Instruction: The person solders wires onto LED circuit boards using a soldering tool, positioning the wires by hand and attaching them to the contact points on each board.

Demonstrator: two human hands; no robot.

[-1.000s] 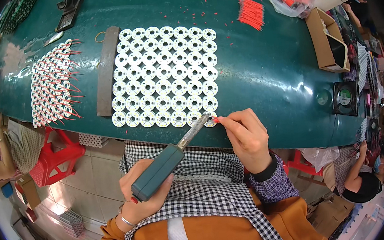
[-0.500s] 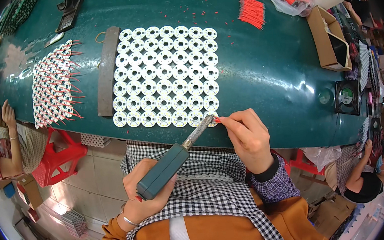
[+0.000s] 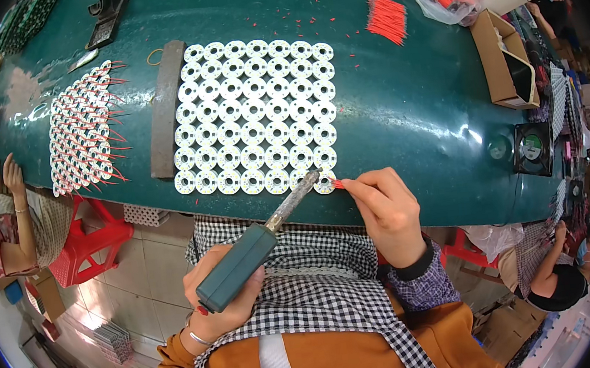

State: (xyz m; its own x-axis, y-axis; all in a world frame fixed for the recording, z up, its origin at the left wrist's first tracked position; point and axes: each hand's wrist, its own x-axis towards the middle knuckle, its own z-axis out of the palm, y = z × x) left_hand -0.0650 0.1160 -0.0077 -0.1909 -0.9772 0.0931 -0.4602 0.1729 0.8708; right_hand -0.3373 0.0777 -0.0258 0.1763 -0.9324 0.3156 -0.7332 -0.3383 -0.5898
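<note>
My left hand (image 3: 212, 286) is closed round the dark green handle of a soldering iron (image 3: 239, 265). The iron's tip hangs over the near right corner of a block of round white LED boards (image 3: 254, 134); whether it touches one I cannot tell. Just right of it, my right hand (image 3: 393, 213) pinches a short red wire (image 3: 339, 184), possibly more than one. The wire's end reaches the edge of the corner LED board (image 3: 324, 184). Each board has a hole in its middle, and they lie in close rows.
A dark flat bar (image 3: 166, 111) borders the block's left side. Beyond it are more boards with red wires (image 3: 81, 131). A bundle of red wires (image 3: 386, 19) lies at the far right, near a cardboard box (image 3: 505, 65) and a plastic bag (image 3: 467, 4). People sit at both sides.
The soldering iron has drawn back toward the lower left, its tip off the corner board's wire end. My right hand has shifted slightly right, still pinching the red wire.
</note>
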